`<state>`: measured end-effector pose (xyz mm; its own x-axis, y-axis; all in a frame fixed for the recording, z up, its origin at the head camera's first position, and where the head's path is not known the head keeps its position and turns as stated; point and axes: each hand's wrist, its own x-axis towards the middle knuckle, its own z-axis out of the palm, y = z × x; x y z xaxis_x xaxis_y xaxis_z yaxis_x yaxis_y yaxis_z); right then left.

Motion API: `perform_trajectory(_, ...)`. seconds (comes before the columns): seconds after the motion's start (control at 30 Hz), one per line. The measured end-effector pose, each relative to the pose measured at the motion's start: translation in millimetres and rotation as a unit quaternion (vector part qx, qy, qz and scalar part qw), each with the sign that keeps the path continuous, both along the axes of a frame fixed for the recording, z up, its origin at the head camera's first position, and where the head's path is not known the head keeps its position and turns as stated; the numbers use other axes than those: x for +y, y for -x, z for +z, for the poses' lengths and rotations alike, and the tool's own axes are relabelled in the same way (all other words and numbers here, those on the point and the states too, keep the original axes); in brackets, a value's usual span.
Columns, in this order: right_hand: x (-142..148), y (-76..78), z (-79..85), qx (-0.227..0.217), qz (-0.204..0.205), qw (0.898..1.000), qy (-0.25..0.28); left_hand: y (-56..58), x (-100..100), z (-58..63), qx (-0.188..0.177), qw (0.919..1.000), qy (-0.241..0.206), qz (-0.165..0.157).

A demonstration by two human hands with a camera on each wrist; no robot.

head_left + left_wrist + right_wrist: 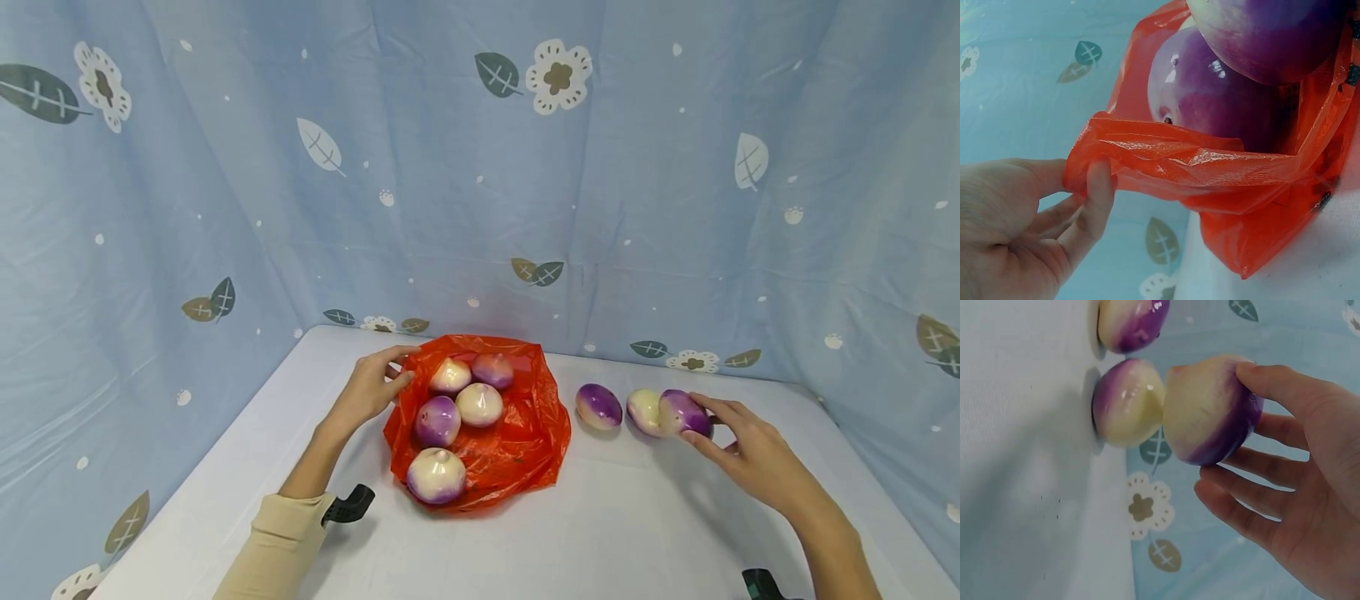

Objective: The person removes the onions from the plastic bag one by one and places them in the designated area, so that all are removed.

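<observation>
My left hand [369,385] pinches the left rim of a red plastic bag [517,450] between thumb and fingers, seen closely in the left wrist view. Several glossy purple-and-white turnips [480,405] lie inside the bag, whose mouth is spread wide. At the right, my right hand [761,454] holds another turnip [1213,409] by its purple side, thumb on one side and fingers on the other. This turnip is off the table, its pale end towards a second turnip [1127,403] that sits on the surface. Whether the two touch is unclear.
A third loose turnip [598,407] lies on the white table [600,517], between the bag and the turnips at the right. A blue curtain [450,167] printed with leaves and flowers hangs behind the table and along its sides.
</observation>
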<state>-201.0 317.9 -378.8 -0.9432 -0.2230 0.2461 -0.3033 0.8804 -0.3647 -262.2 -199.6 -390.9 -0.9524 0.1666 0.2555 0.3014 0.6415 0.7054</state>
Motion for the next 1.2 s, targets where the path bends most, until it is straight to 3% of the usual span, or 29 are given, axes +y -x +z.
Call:
perform_trajectory(0.23, 11.7, 1.5, -5.3, 0.033, -0.007, 0.999, 0.001, -0.6, 0.1, 0.7, -0.005, 1.0000, -0.002, -0.001)
perform_trajectory(0.6, 25.9, 5.6, -18.7, 0.040, -0.005, 0.999, 0.010, 0.4, 0.8, 0.5, 0.000, 1.0000, -0.004, -0.004)
perform_trajectory(0.9, 31.8, 13.7, -33.6, -0.023, -0.033, 0.999, -0.016, 1.2, 0.8, -0.3, 0.001, 1.0000, -0.005, -0.007)
perform_trajectory(1.2, 36.9, 17.1, -47.9, -0.045, -0.041, 0.998, -0.024, 4.0, 0.2, -2.9, 0.020, 0.9995, -0.016, -0.018)
